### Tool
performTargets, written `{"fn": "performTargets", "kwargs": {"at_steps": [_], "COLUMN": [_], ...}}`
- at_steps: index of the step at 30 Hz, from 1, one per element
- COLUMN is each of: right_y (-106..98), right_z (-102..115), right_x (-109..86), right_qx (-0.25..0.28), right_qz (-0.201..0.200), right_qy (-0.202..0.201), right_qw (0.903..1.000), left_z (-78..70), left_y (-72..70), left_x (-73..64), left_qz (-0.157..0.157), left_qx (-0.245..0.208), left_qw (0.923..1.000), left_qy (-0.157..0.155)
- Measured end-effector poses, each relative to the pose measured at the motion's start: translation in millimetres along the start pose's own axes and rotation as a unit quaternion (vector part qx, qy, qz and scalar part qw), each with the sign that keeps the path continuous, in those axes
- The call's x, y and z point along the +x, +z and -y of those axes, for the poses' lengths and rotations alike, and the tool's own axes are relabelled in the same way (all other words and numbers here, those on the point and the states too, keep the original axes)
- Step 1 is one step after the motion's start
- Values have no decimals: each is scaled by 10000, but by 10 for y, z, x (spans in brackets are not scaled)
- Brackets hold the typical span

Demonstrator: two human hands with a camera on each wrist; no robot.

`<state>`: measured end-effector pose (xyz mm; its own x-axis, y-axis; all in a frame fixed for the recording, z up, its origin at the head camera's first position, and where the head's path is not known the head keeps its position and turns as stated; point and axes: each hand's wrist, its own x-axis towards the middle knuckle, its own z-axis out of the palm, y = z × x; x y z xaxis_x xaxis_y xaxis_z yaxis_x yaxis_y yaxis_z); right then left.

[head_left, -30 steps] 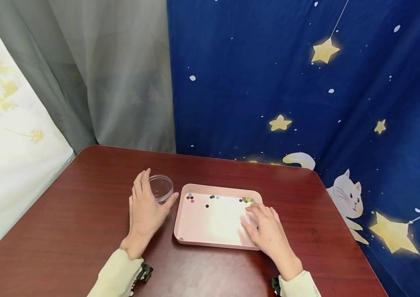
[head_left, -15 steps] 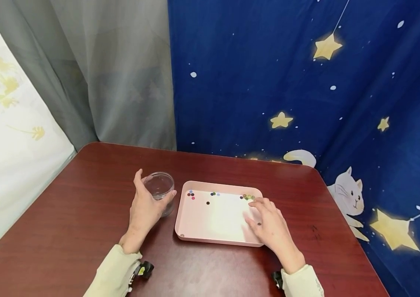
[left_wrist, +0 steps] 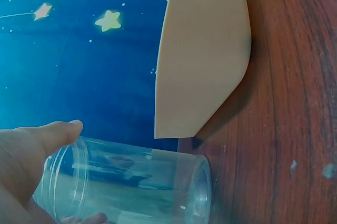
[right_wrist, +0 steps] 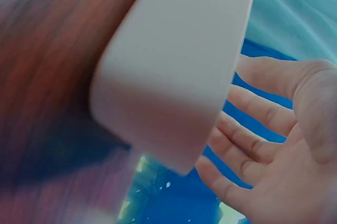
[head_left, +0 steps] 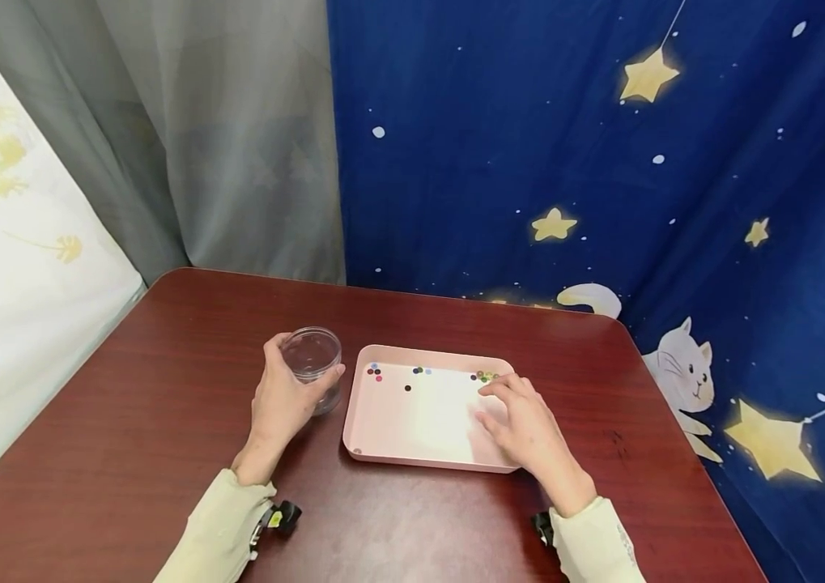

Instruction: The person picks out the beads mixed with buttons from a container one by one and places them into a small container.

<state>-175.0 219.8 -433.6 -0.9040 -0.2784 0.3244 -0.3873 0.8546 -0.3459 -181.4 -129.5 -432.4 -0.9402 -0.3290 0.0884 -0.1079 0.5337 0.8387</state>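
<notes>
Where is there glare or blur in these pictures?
Head view: white glare washes out part of the tray; the table shines softly in front. Left wrist view: the table's grain fairly crisp, clear jar catching reflections. Right wrist view: the table is blurred.

Pale cream sleeves (head_left: 217, 526), black wrist devices (head_left: 287, 517), apparently one yellow marking (head_left: 276, 518)

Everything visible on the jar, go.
The jar is a clear cylinder, apparently plastic, with ridges near its rim and no contents visible. It is roughly upright, just left of the tray. The left hand grips it near the rim, thumb on the tray side. Contact with the table is unclear.
</notes>
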Motion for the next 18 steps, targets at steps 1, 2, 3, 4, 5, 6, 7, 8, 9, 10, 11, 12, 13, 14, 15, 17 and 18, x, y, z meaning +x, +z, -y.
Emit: {"fn": "performTargets", "kwargs": {"at_steps": [1,2,3,4,5,6,7,8,9,10,11,12,13,14,15,17,18], "right_y": [2,6,8,9,10,12,13,13,13,13,12,12,12,14,17,28,36], "right_z": [24,45,67,90,116,143,170,201,234,268,303,336,370,401,428,476,494], "right_x": [16,31,46,59,71,83,93,103,113,125,138,151,163,176,188,208,214], "right_qx": [19,40,64,98,155,214,267,316,380,445,501,539,574,605,642,682,704], "right_qz": [42,87,144,211,290,378,467,553,630,694,753,805,850,900,947,1045,1087], "right_qy": [-22,-31,-23,-11,16,44,70,87,93,73,53,10,-37,-81,-131,-200,-227], "right_qw": [10000,9999,9999,9997,9995,9990,9985,9979,9972,9966,9959,9953,9947,9941,9933,9920,9913], "left_z": [0,0,1,2,3,6,9,12,15,19,23,27,30,34,38,40,41], "left_y": [-3,-7,-10,-12,-13,-15,-16,-17,-17,-17,-18,-17,-17,-16,-14,-18,-20], "left_x": [0,-1,-1,0,0,1,1,2,1,2,1,1,-1,-1,-1,1,2], "left_qz": [10,17,27,41,53,67,77,87,97,105,107,113,116,121,124,119,121], "left_qx": [-5,-5,-7,-7,-7,-12,-14,-13,-13,-11,-7,-2,4,9,7,9,12], "left_qw": [10000,10000,10000,10000,10000,10000,10000,10000,9999,9999,9999,9999,9999,9999,9999,9999,9999], "left_qy": [-18,-23,-20,-14,-5,3,11,18,22,21,22,20,16,12,9,17,28]}}
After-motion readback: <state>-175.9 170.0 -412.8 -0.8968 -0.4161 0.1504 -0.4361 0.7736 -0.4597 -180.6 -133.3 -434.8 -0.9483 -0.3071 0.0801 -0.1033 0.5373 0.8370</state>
